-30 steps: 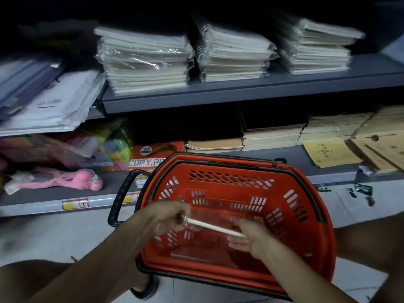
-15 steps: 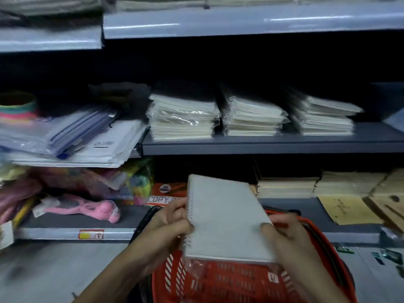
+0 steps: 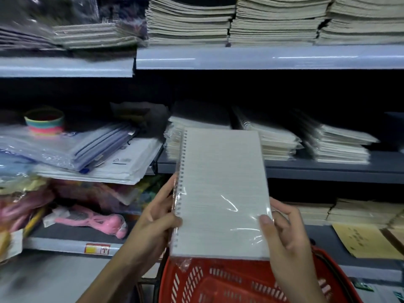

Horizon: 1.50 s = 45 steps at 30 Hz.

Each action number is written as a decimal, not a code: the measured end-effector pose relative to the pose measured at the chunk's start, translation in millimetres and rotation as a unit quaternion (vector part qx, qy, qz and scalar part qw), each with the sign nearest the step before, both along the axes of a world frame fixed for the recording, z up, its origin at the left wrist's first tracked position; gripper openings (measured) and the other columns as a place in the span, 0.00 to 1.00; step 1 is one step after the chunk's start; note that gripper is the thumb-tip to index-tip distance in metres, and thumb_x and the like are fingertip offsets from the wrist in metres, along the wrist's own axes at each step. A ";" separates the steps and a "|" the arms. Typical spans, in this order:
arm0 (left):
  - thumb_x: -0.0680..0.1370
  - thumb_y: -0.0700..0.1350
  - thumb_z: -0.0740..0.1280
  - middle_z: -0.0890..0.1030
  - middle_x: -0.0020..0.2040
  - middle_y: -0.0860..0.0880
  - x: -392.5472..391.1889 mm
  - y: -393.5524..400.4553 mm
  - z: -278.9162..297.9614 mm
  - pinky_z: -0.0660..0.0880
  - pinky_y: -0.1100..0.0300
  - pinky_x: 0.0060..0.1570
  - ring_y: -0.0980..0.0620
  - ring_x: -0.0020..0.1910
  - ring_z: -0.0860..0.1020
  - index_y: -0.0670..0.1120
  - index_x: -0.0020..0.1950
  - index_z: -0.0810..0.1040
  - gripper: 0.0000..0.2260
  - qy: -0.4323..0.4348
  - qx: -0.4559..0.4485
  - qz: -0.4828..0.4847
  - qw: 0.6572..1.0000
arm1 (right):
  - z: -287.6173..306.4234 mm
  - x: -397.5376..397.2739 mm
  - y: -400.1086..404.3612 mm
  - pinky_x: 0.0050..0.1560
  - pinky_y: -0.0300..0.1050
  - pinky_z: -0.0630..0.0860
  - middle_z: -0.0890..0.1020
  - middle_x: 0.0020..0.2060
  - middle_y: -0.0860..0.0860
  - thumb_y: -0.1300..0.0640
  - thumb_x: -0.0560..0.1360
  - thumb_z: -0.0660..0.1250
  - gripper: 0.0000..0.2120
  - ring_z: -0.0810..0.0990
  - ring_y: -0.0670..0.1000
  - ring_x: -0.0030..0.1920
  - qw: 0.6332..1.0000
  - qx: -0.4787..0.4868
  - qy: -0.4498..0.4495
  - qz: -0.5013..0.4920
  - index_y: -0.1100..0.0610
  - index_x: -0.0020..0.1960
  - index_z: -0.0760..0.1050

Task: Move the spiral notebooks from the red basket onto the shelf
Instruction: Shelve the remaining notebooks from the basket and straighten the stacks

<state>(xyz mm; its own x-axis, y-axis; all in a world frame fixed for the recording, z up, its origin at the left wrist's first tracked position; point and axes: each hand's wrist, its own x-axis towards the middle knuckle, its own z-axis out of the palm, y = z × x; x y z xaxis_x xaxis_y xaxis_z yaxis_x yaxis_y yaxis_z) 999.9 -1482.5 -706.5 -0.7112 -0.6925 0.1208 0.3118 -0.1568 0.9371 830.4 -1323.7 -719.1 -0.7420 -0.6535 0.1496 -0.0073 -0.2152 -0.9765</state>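
A white spiral notebook (image 3: pixel 220 189) wrapped in clear plastic is held upright above the red basket (image 3: pixel 229 283), its wire binding on the left. My left hand (image 3: pixel 157 217) grips the spiral edge. My right hand (image 3: pixel 282 230) pinches the lower right corner, thumb on the cover. The notebook stands in front of the middle shelf (image 3: pixel 328 169), where stacks of wrapped spiral notebooks (image 3: pixel 275 141) lie. Its upper left overlaps the leftmost stack (image 3: pixel 172 141).
Thick piles of exercise books (image 3: pixel 240 20) fill the top shelf. Plastic folders and envelopes (image 3: pixel 91 154) lie to the left, with a striped ring (image 3: pixel 44 121) behind. Brown envelopes (image 3: pixel 363 239) and a pink packaged item (image 3: pixel 91 221) rest on the lower shelf.
Both hands have lifted the notebook out of the basket and raised it toward the middle shelf. The view has tilted upward, so more of the shelves shows.
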 end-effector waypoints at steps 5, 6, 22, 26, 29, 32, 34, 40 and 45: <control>0.74 0.32 0.64 0.84 0.60 0.46 -12.2 -22.6 27.4 0.82 0.58 0.50 0.49 0.56 0.83 0.49 0.65 0.78 0.23 0.029 0.016 0.090 0.995 | 24.0 -15.1 -45.0 0.43 0.36 0.80 0.87 0.45 0.44 0.62 0.81 0.62 0.09 0.86 0.43 0.45 0.999 -0.030 0.027 -0.013 0.52 0.59 0.72; 0.75 0.32 0.64 0.84 0.59 0.45 -16.8 -26.9 32.5 0.81 0.60 0.51 0.50 0.55 0.83 0.48 0.63 0.79 0.19 0.031 0.016 0.111 0.993 | 28.0 -19.8 -55.3 0.44 0.36 0.80 0.87 0.44 0.46 0.62 0.81 0.62 0.08 0.86 0.45 0.45 0.999 -0.031 0.025 -0.013 0.53 0.59 0.72; 0.69 0.41 0.75 0.86 0.56 0.47 -43.6 -39.5 66.8 0.76 0.49 0.62 0.49 0.57 0.84 0.46 0.63 0.79 0.23 0.006 -0.021 0.279 0.960 | 50.6 -71.5 -108.4 0.51 0.49 0.83 0.85 0.53 0.61 0.66 0.64 0.74 0.27 0.85 0.55 0.43 0.987 -0.068 -0.068 0.129 0.61 0.60 0.68; 0.71 0.39 0.76 0.87 0.52 0.47 -54.0 -48.9 58.8 0.78 0.47 0.61 0.48 0.53 0.85 0.45 0.60 0.82 0.18 -0.016 -0.053 0.324 0.944 | 48.0 -74.3 -117.2 0.51 0.52 0.83 0.86 0.48 0.60 0.68 0.69 0.73 0.21 0.86 0.59 0.44 0.995 -0.067 -0.040 0.065 0.63 0.60 0.72; 0.70 0.43 0.78 0.87 0.50 0.46 -60.8 -68.4 65.8 0.80 0.53 0.58 0.50 0.49 0.86 0.47 0.57 0.83 0.16 -0.027 -0.073 0.343 0.936 | 52.2 -69.1 -130.9 0.39 0.47 0.83 0.87 0.42 0.59 0.64 0.71 0.75 0.20 0.86 0.57 0.38 0.998 -0.056 -0.035 0.023 0.59 0.61 0.75; 0.73 0.43 0.76 0.86 0.45 0.48 -75.3 -94.0 71.3 0.82 0.55 0.51 0.53 0.38 0.86 0.46 0.58 0.82 0.14 -0.046 -0.085 0.361 0.928 | 58.1 -68.9 -154.3 0.30 0.43 0.79 0.86 0.36 0.57 0.61 0.72 0.75 0.21 0.82 0.53 0.30 0.999 -0.039 -0.036 0.000 0.55 0.64 0.75; 0.75 0.44 0.75 0.82 0.39 0.49 -86.5 -111.8 70.4 0.81 0.58 0.40 0.54 0.32 0.81 0.45 0.60 0.81 0.14 -0.051 -0.096 0.373 0.921 | 60.7 -71.9 -173.3 0.26 0.43 0.76 0.83 0.32 0.56 0.61 0.74 0.74 0.24 0.79 0.52 0.27 0.998 -0.035 -0.045 -0.006 0.55 0.67 0.73; 0.74 0.50 0.75 0.67 0.30 0.54 -117.4 -151.8 65.1 0.71 0.73 0.36 0.58 0.30 0.69 0.49 0.61 0.83 0.16 -0.076 -0.130 0.426 0.892 | 61.6 -86.4 -209.4 0.24 0.43 0.76 0.80 0.28 0.54 0.57 0.76 0.73 0.27 0.78 0.51 0.25 0.999 -0.016 -0.047 -0.023 0.55 0.73 0.70; 0.76 0.49 0.74 0.71 0.31 0.52 -116.0 -151.4 66.2 0.74 0.69 0.41 0.60 0.30 0.73 0.48 0.66 0.79 0.19 -0.097 -0.133 0.425 0.890 | 60.3 -89.9 -205.8 0.27 0.45 0.77 0.81 0.33 0.58 0.55 0.77 0.71 0.28 0.79 0.53 0.27 1.000 0.003 -0.003 0.006 0.51 0.74 0.67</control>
